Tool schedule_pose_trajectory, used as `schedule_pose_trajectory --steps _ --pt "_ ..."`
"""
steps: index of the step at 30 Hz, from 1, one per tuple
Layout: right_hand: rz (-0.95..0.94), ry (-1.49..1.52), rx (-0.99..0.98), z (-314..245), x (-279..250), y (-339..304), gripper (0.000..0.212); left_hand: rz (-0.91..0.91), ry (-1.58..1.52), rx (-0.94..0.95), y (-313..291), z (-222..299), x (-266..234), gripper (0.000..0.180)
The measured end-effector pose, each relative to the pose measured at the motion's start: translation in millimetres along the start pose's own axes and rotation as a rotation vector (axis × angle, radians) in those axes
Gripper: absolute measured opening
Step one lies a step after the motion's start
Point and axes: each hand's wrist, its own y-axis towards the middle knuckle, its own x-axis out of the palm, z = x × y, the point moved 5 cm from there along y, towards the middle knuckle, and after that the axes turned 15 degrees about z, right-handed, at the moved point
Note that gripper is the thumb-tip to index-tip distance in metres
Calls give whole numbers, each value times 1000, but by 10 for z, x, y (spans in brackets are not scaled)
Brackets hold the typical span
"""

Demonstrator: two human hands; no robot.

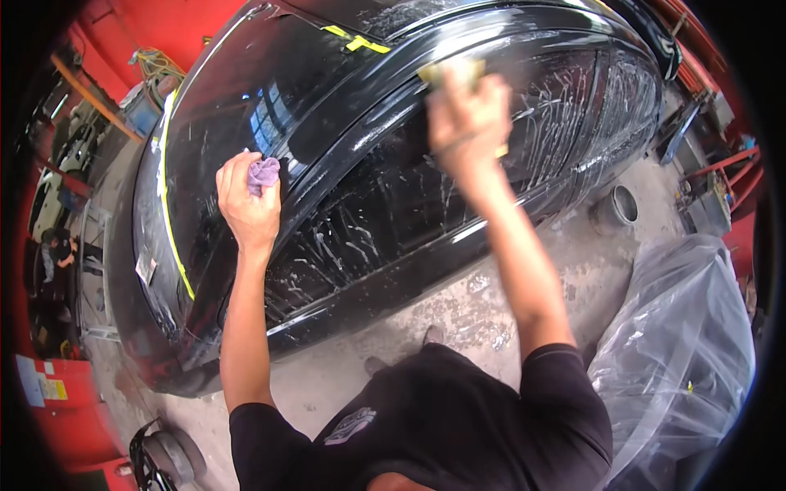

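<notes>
A black car [426,204] fills the middle, its side windows streaked with whitish liquid. My left hand [246,200] is closed around a crumpled purple cloth [264,173], beside the windshield and the front roof pillar. Farther right, my right hand [471,119] is smeared by motion at the roof edge above the side windows. Its fingers press a yellow sponge [449,72], also blurred, against the wet, whitish roof rail. Yellow tape [356,41] sticks to the top of the windshield, and another yellow strip [166,196] runs along its lower edge.
Clear plastic sheeting [679,352] drapes over something at the right. A grey bucket [621,206] lies or stands on the concrete floor nearby. Tires [168,458] sit at the lower left. Another person [59,254] is at far left, near a metal frame [97,270].
</notes>
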Motion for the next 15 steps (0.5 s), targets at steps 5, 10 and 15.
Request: schedule_pose_trajectory --steps 5,10,15 --pt "-80 311 -177 -714 -89 -371 45 -17 -4 44 -10 -77 -135 35" --pt "45 -81 60 664 4 204 44 -6 -4 40 45 18 28 34" --pt "16 324 -37 -1144 -80 -673 44 -30 -37 49 -51 -64 -18 36"
